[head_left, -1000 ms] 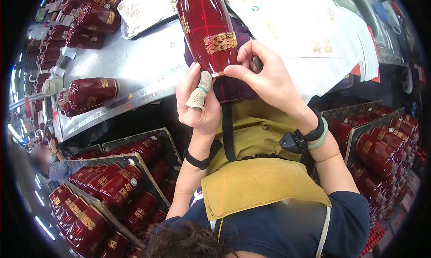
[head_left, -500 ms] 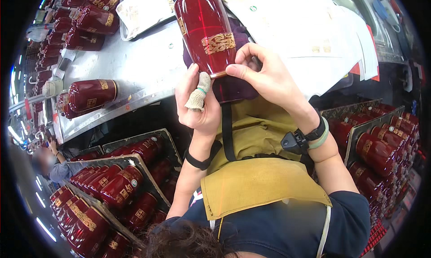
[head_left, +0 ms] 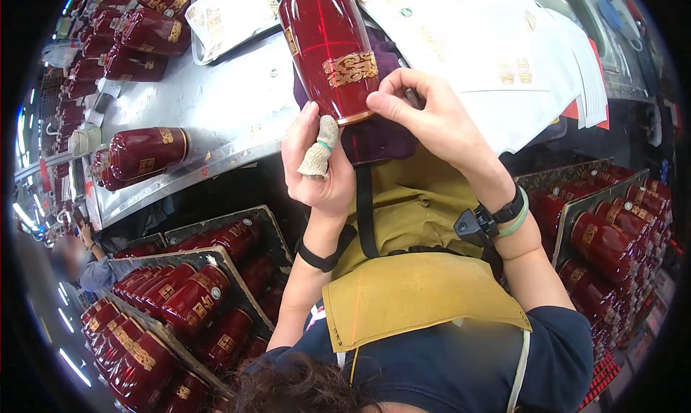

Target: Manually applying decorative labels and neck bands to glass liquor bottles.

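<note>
A glossy dark-red bottle [head_left: 324, 35] with gold ornamental labels lies at the table's near edge, its gold-rimmed base toward me. Under it is a dark purple cloth [head_left: 385, 136]. My left hand [head_left: 317, 161] is closed at the left of the base, with the fingertips against the glass; one finger wears a knitted cover [head_left: 319, 150] with a green band. On the other side, my right hand [head_left: 432, 114] has its thumb and curled forefinger at the bottle's lower right edge, beside the gold label. Its other fingers are partly hidden.
White label sheets [head_left: 475, 46] cover the table to the right. A metal tray [head_left: 234, 14] with labels stands at the back left. More red bottles [head_left: 147, 152] stand along the left. Crates of bottles flank me, left [head_left: 209, 251] and right [head_left: 565, 219]. A person [head_left: 93, 269] is at far left.
My right hand has shifted slightly to the right along the bottle's lower edge. The left hand and the bottle stay nearly in place.
</note>
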`<state>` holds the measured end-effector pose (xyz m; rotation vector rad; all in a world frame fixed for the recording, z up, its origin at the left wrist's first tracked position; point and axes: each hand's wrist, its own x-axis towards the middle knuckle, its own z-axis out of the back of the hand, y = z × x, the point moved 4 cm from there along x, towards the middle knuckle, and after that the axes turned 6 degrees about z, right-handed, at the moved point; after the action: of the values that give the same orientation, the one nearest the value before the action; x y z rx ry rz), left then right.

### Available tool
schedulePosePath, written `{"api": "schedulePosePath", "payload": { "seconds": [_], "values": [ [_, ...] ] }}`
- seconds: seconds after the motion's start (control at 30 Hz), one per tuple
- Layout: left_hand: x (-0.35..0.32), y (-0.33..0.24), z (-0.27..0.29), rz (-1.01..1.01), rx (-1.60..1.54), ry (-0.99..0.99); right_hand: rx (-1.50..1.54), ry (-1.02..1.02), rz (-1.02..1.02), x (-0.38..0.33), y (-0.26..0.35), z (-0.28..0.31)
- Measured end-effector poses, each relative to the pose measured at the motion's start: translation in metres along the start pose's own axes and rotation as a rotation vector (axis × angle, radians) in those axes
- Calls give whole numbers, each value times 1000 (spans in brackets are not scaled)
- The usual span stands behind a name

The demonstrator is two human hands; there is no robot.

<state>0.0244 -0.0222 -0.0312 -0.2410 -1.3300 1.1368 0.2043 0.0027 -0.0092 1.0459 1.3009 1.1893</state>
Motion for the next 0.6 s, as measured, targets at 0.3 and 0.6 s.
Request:
{"api": "schedulePosePath", "payload": {
  "seconds": [0.3,0.6],
  "values": [
    [-9,-6,-3,-148,223,242,112,-91,96,-7,-9,7],
    [-14,-25,-21,-33,531,312,61,-266,249,-22,-10,29]
  ]
}}
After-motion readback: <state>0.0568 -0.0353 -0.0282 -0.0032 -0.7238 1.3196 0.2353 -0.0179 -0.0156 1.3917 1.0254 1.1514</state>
